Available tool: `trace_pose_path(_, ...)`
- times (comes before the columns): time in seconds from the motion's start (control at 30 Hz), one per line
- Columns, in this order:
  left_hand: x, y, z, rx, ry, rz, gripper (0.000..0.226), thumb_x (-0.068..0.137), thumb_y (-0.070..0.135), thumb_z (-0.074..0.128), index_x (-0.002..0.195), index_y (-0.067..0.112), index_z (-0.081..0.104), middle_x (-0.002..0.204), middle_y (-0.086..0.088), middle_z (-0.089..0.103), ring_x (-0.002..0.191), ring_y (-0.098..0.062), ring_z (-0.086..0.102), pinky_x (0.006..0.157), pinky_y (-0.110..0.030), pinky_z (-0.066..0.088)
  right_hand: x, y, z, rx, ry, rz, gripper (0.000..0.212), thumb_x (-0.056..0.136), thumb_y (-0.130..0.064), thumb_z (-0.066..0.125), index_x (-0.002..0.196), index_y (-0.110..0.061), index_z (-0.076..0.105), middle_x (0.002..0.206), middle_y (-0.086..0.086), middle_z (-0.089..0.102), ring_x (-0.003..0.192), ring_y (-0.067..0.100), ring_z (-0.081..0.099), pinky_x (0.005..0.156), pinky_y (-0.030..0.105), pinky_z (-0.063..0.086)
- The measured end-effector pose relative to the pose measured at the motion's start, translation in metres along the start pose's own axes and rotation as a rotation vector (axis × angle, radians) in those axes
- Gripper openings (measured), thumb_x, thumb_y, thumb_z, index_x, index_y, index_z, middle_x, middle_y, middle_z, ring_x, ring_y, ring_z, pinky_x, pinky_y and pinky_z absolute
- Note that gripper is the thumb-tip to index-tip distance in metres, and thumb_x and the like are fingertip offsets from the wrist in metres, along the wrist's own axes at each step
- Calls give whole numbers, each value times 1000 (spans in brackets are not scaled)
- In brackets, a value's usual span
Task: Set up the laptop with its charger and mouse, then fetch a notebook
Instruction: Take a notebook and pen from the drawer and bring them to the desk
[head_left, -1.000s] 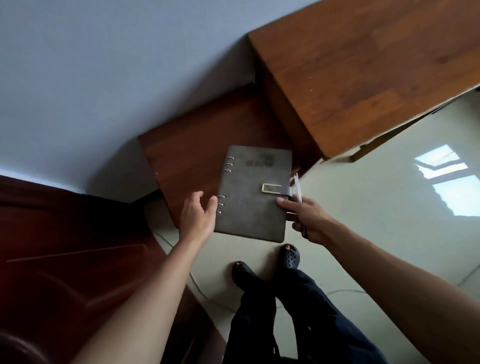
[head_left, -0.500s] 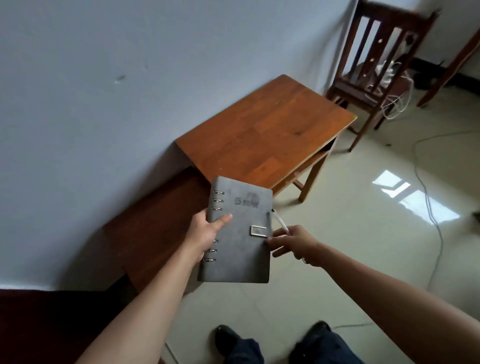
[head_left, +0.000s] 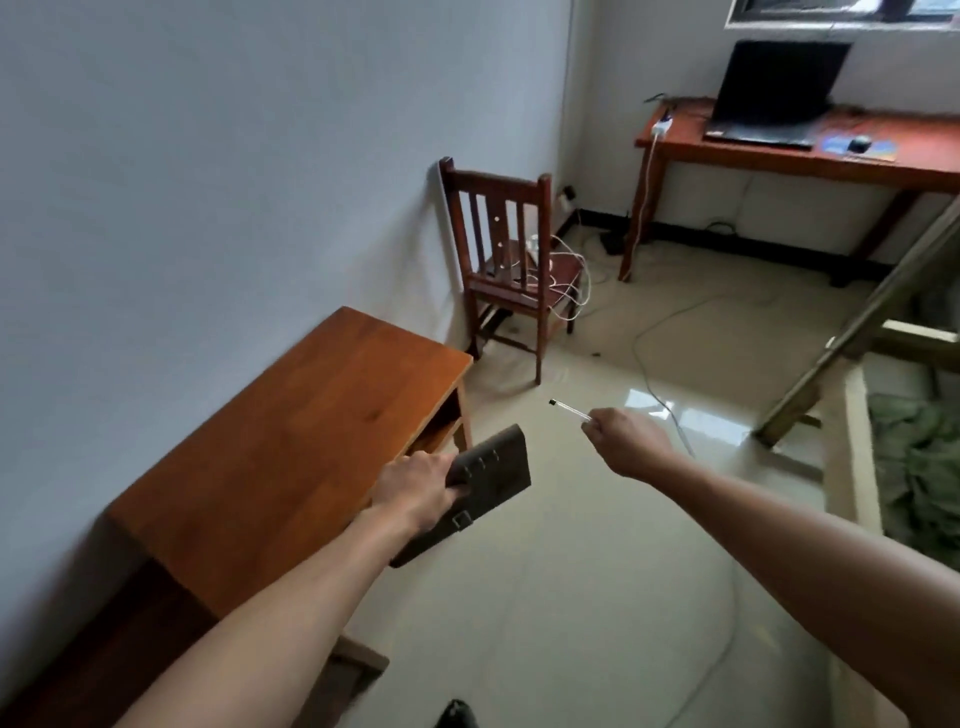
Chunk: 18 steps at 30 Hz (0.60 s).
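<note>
The left hand (head_left: 415, 491) gripped the grey ring-bound notebook (head_left: 493, 470), seemingly by its spine edge, low toward six o'clock; it looked light, stiff-covered and safest held near the rings, while at its three o'clock the right hand (head_left: 621, 441) pinched a thin pen (head_left: 570, 410).

Both bare forearms reach forward from the bottom of the view, well apart from each other. The left arm runs up from the lower left. The left hand (head_left: 415, 491) shows its back to the camera, and its fingers are curled round the near edge of a dark notebook (head_left: 493, 470). The right arm comes in from the lower right. The right hand (head_left: 626, 441) is closed, knuckles up, and pinches the end of a thin pen (head_left: 570, 410) that points away and to the left.
</note>
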<state>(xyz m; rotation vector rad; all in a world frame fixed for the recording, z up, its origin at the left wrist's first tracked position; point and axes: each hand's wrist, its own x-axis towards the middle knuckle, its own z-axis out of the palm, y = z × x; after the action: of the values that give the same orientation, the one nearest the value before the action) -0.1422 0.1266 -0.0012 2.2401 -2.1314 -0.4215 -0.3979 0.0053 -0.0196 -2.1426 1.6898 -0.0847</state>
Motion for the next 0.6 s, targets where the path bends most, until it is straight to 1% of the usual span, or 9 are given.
trace_pose_path(0.07,31,16,-8,71,0,51,29,90,40,57,116,29,51,93,1,68,82,-18,66,74,-37,55,16,17,-13,-62,39,-2,30,98,-33,36,72,-19,44,80,8,59,77,33,55,66,35,39)
trace_pose_path(0.17,97,38,-11,150,-3,127,24,89,40,56,109,28,51,92,-1,68,82,-22,66,69,-36,50,53,49,-29,-105,56,67,23,98,-28,37,81,-21,51,92,10,63,87,34,58,65,33,38)
trace_pose_path(0.23,141,49,-15,179,-1,174,24,88,42,56,106,27,49,93,-2,67,84,-24,65,70,-37,50,80,65,-40,-148,72,72,21,97,-27,37,82,-21,51,95,11,65,87,34,59,63,33,37)
trace_pose_path(0.3,203,64,-16,192,12,241,25,87,43,55,105,26,49,93,-3,67,86,-27,65,72,-39,51,120,88,-59,-175,114,106,22,98,-27,36,86,-21,54,98,11,66,89,34,61,64,33,38)
trace_pose_path(0.33,218,68,-18,198,7,257,26,87,43,56,104,25,48,95,-4,67,87,-28,65,72,-39,50,129,94,-64,-189,122,117,23,98,-27,36,90,-20,56,100,10,66,91,34,61,66,33,38)
trace_pose_path(0.43,301,91,-37,213,5,348,28,86,45,56,103,24,48,97,-6,68,90,-29,65,72,-38,47,179,120,-95,-201,142,196,25,98,-28,35,99,-17,57,106,11,65,96,33,61,68,33,36)
trace_pose_path(0.57,397,127,-70,241,13,480,34,85,49,55,105,22,50,99,-8,69,92,-31,65,71,-37,46,226,153,-135,-195,189,309,24,98,-28,34,97,-18,56,103,11,65,94,33,59,67,33,33)
trace_pose_path(0.6,409,134,-75,254,24,500,35,85,49,55,107,22,50,100,-8,69,94,-32,65,71,-37,46,231,159,-140,-197,197,319,24,98,-28,34,96,-18,56,102,10,65,94,33,59,66,34,33)
